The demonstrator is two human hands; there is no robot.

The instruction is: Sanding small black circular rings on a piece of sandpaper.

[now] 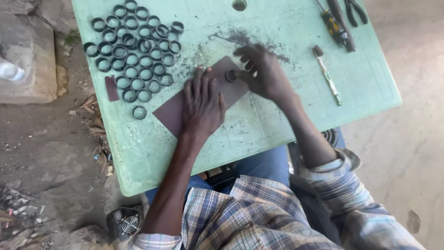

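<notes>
Left hand [202, 104] flat on one sandpaper sheet [173, 113]; right hand [261, 71] seemingly pinches one ring [231, 75].

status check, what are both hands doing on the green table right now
Left hand flat on brown abrasive sheet. Right hand pinching small dark ring against sheet. Pile of rings to the left, apart from both hands.

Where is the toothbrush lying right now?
In the head view, the toothbrush lies on the green table toward its right side, right of the right hand and just below the screwdriver and pliers.
</notes>
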